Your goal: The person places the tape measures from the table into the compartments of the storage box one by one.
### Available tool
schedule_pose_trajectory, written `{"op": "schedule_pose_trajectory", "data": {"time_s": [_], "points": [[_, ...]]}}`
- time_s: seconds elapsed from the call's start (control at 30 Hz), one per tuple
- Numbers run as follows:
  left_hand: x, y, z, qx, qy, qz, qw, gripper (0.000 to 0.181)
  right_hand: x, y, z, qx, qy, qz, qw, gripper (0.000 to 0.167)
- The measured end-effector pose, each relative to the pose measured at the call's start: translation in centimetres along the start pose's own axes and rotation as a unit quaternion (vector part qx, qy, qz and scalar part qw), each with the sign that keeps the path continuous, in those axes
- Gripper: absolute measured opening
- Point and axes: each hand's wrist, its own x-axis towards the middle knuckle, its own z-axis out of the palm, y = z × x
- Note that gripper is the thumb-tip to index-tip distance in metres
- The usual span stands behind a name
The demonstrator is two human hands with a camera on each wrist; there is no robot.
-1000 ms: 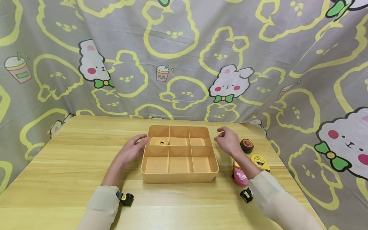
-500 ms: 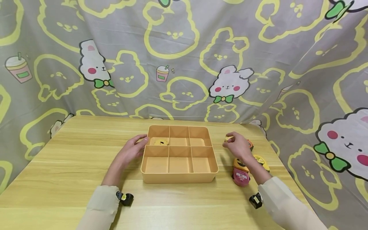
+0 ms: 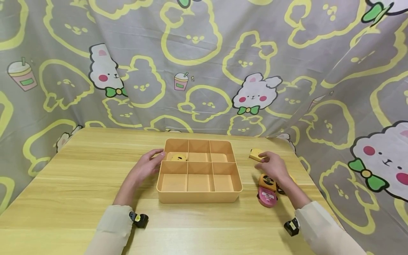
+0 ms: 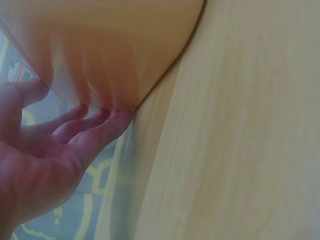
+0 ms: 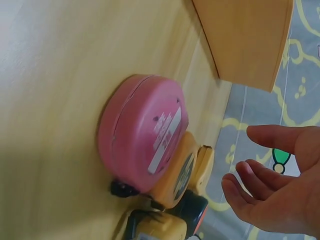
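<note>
Probably early: see one tape measure [image 3: 179,157] inside box [image 3: 199,197] touched by relaxed left fingers [image 4: 107,129]; count five loose tapes [image 5: 155,130] near right fingers [image 5: 257,182], wide and empty.

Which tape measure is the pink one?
The pink tape measure is the one lowest in the head view, right beside the orange tape measure. The other tape measures showing are yellow, orange or dark.

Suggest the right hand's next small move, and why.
Probably curl the fingers of the right hand round the yellow tape measure on the table: they hold nothing and are close beside it, the left hand touches the box, and five compartments look empty.
</note>
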Motion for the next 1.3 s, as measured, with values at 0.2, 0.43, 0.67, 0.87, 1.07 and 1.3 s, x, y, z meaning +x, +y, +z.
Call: {"op": "schedule_pose_trajectory", "data": {"time_s": [0.2, 0.43, 0.67, 0.87, 1.07, 1.3], "points": [[0.1, -0.1, 0.1, -0.001, 0.002, 0.004, 1.0, 0.066, -0.4, 0.8, -0.1, 0.005, -0.017, 0.001, 0.9998, 0.051], [0.0, -0.1, 0.0, -0.001, 0.002, 0.005, 1.0, 0.066, -0.7, 1.6, -0.2, 0.002, -0.035, -0.006, 0.9994, 0.053], [-0.1, 0.1, 0.1, -0.005, -0.002, 0.011, 0.9999, 0.065, -0.8, 2.3, -0.5, -0.012, -0.055, -0.009, 0.9984, 0.057], [-0.1, 0.2, 0.1, 0.0, 0.0, 0.009, 1.0, 0.066, -1.0, 2.7, -0.5, -0.032, -0.074, -0.015, 0.9966, 0.058], [-0.1, 0.1, 0.2, 0.001, 0.004, 0.008, 1.0, 0.065, -1.1, 3.0, -0.4, -0.036, -0.089, -0.009, 0.9953, 0.057], [-0.1, 0.0, 0.2, 0.005, 0.003, 0.011, 0.9999, 0.069, -0.8, 2.8, -0.6, -0.051, -0.11, -0.009, 0.9926, 0.048]]}}
